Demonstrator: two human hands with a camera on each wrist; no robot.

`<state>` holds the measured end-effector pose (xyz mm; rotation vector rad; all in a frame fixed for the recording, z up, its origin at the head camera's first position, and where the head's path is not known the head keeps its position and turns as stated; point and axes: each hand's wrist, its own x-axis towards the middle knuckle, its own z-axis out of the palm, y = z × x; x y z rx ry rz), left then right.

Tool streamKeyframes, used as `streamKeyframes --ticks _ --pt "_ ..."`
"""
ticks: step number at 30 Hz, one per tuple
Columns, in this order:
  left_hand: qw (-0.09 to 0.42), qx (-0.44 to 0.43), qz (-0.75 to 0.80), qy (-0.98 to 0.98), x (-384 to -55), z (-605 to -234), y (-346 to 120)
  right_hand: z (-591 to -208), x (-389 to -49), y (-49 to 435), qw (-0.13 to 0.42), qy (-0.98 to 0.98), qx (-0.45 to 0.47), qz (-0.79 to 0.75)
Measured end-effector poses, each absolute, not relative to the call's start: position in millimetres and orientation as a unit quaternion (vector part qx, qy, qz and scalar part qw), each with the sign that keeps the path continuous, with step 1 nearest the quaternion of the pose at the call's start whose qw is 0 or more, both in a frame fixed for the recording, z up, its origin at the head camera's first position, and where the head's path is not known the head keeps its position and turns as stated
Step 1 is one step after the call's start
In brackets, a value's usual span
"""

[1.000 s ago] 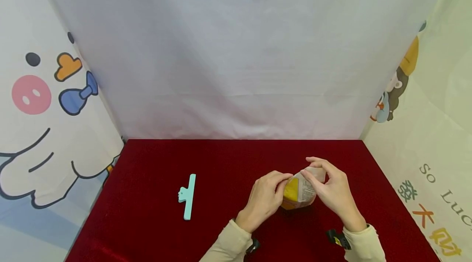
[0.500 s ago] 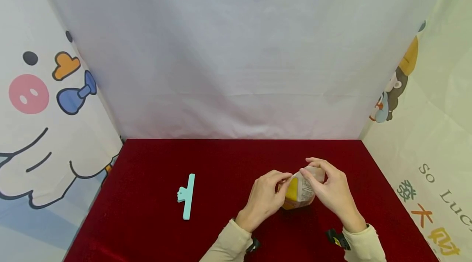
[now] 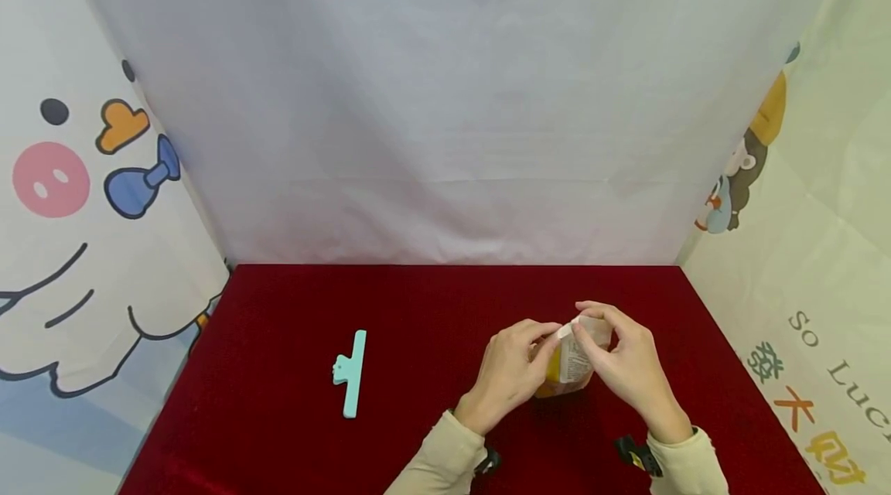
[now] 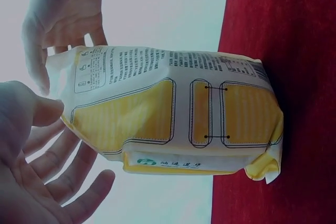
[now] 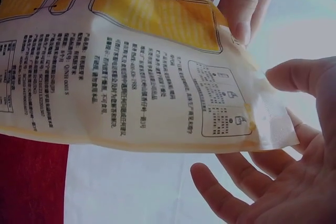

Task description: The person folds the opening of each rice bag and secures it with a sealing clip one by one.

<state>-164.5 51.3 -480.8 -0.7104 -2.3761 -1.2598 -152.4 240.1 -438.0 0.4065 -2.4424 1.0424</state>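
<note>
A white and yellow printed food bag [image 3: 574, 368] stands upright on the red cloth, right of the middle. My left hand [image 3: 510, 365] pinches its top edge from the left between thumb and forefinger. From the other side, my right hand [image 3: 629, 352] pinches the same edge, thumb in front and fingers behind. Between the fingertips a narrow white strip of the top shows, bent over. The left wrist view shows the bag's [image 4: 184, 114] yellow side panels; the right wrist view shows its printed back. A pale teal bag clip [image 3: 353, 375] lies apart on the left.
Red cloth [image 3: 278, 433] covers the table. A white curtain [image 3: 445, 131] hangs behind its far edge. Printed curtains stand on both sides, the left one with a cartoon animal [image 3: 63, 186]. Dark straps [image 3: 636, 455] sit at both sleeves.
My left hand has shifted a little to the right, nearer the right hand. The bag's top edge now shows as a bent white strip between the fingertips. The right hand has barely moved.
</note>
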Motion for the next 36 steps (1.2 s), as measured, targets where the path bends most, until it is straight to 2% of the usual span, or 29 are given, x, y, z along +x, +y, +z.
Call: streamKeyframes --ticks 11,20,36 --pt "0.193 -0.236 -0.472 -0.827 -168 -484 56 -433 -154 246 0.275 -0.895 0.221 0.274" --pt "0.208 -0.231 -0.476 -0.823 -169 -484 63 -426 -156 250 0.292 -0.886 0.279 0.228" --pt "0.197 -0.256 -0.495 -0.807 -171 -482 65 -428 -156 251 0.294 -0.888 0.28 0.218"
